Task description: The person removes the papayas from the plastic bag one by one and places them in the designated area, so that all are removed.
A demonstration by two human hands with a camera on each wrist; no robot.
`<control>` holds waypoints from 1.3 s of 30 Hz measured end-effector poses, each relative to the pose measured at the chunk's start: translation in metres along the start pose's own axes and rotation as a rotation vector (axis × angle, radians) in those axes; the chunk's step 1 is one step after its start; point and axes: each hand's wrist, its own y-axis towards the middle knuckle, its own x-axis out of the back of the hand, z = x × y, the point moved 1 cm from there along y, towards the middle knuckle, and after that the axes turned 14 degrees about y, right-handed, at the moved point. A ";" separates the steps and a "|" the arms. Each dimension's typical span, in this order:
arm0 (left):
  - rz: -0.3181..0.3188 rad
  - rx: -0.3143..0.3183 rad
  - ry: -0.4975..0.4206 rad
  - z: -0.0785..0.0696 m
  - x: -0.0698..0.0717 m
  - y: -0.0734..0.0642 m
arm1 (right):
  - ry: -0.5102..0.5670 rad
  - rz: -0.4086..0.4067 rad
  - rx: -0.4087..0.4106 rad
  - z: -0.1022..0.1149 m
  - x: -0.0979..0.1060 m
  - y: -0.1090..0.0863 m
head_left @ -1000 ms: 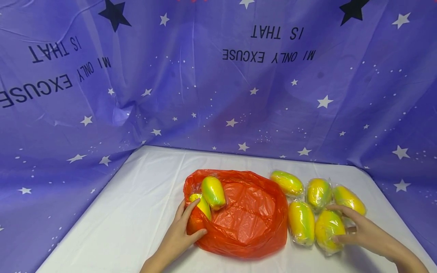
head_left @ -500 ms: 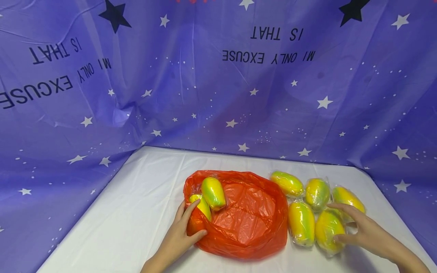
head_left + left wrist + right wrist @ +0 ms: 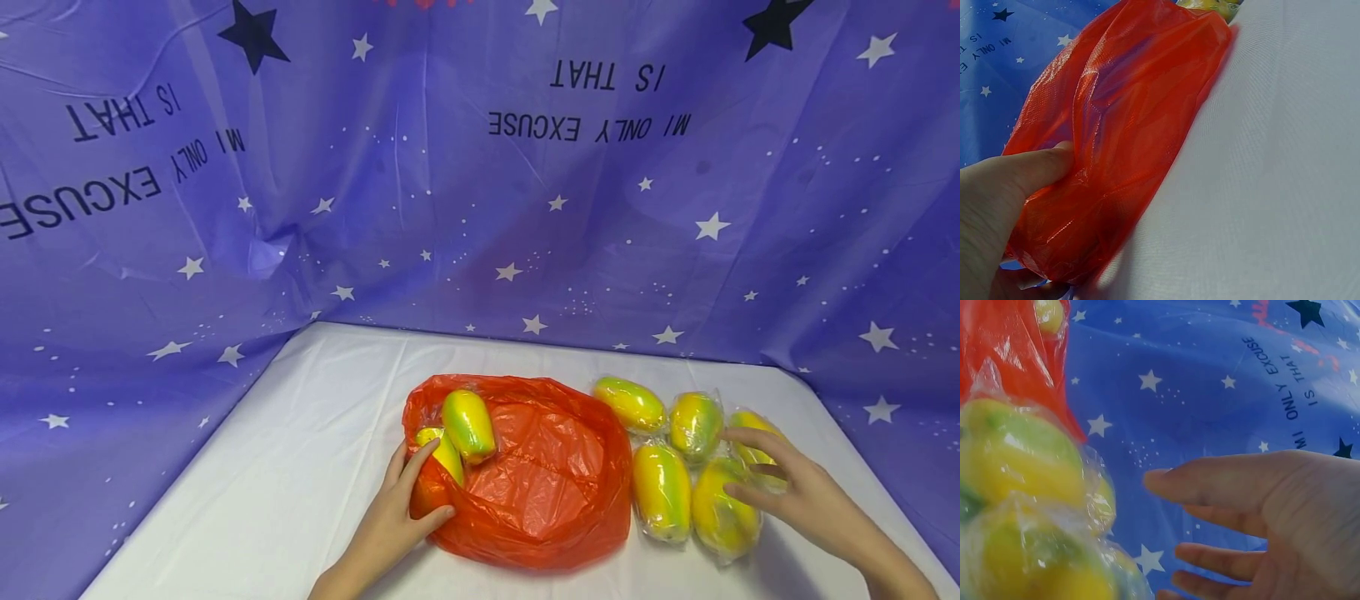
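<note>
Mango (image 3: 726, 517), wrapped in clear film, lies on the white table (image 3: 285, 500), its long axis running roughly away from the person. Nearer of the two, the right hand (image 3: 808, 504) hovers at its right, fingers parted, holding nothing. Leftward sits the red bag (image 3: 525, 537), its left side gripped by the left hand (image 3: 386, 512).

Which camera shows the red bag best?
The head view: it shows nearly all of the red bag, including its open mouth. The left wrist view shows one side close up, and the right wrist view only a part in the upper left corner.
</note>
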 end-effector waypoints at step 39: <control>0.000 -0.009 -0.002 -0.001 0.000 0.001 | 0.517 0.200 -0.050 0.054 -0.132 0.084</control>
